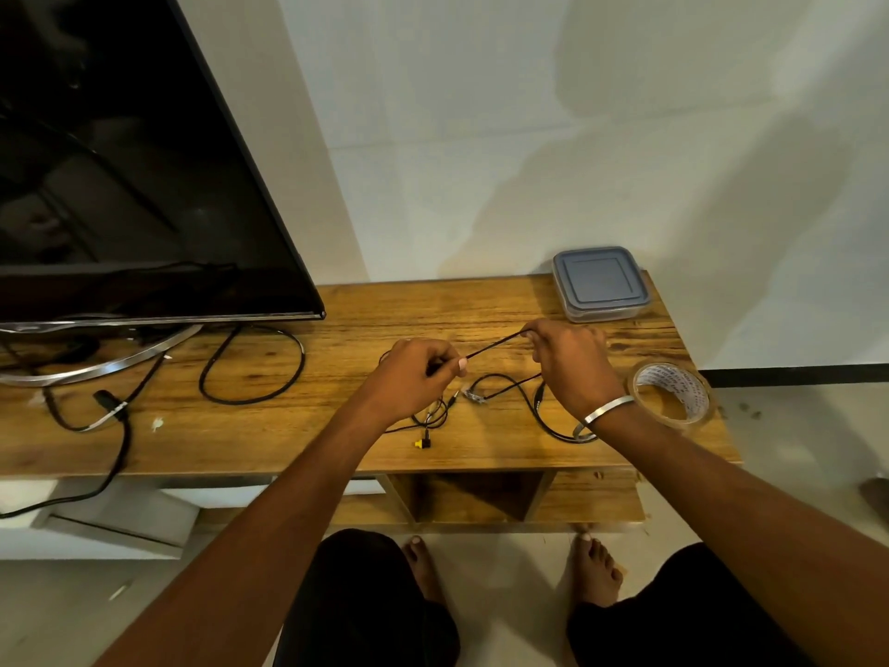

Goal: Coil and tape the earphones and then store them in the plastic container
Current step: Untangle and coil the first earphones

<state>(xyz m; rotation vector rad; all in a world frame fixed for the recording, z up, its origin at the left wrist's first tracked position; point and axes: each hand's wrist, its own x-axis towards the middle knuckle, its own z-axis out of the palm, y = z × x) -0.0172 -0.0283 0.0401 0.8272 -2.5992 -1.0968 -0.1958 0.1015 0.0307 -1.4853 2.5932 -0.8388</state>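
Here I had my left hand (423,365) and right hand (570,365) each pinching the black earphones (495,346), a short stretch taut between them, the rest lying loose near the worktop's (346,426) front edge. The lidded plastic container (599,284) sat at its back right corner, the tape roll (671,394) by the right edge.

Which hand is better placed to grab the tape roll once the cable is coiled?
Probably the right hand: the brown tape roll sits just beside its wrist. The left hand is farther away; both pinch the black earphone cable.
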